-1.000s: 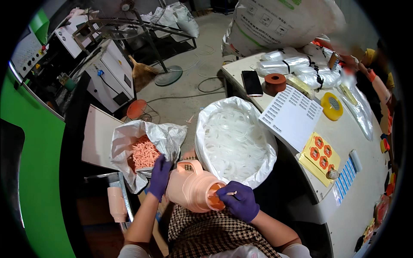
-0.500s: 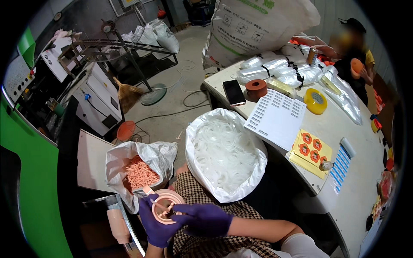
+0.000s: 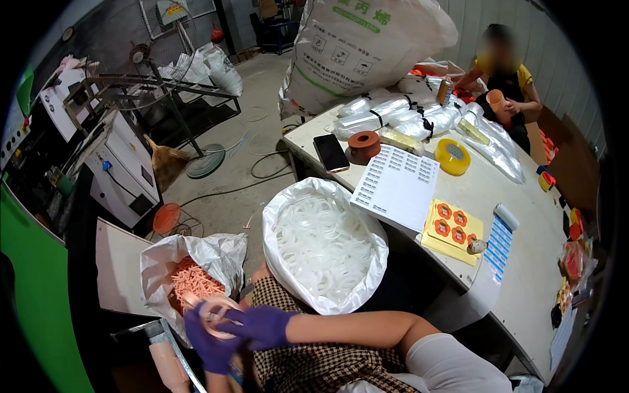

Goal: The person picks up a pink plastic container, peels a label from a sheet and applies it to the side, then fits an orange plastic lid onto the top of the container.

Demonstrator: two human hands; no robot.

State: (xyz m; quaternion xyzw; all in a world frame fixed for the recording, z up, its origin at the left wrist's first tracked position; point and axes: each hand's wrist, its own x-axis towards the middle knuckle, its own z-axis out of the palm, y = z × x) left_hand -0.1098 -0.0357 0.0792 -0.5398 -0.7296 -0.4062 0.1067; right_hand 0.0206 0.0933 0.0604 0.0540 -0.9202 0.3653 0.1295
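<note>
Both my hands wear purple gloves and meet at the lower left. My left hand [image 3: 208, 340] and my right hand [image 3: 261, 325] hold a pale orange round lid [image 3: 211, 316] with a ring on it, just in front of an open white bag of orange plastic parts [image 3: 190, 278]. To the right of that bag stands a larger white bag of clear plastic rings [image 3: 324, 245]. My right forearm crosses over my checked lap.
A white table [image 3: 524, 262] at the right carries a phone [image 3: 331, 152], tape rolls [image 3: 364, 144], a printed sheet [image 3: 396, 187], yellow sticker sheets [image 3: 452, 223] and clear bags. Another person [image 3: 504, 78] sits at its far end. A machine [image 3: 111, 164] stands left; a large sack [image 3: 360, 49] behind.
My hands moved down and left from in front of the ring bag to the orange-parts bag. The peach container I held a second ago is gone; I now hold a flat lid.
</note>
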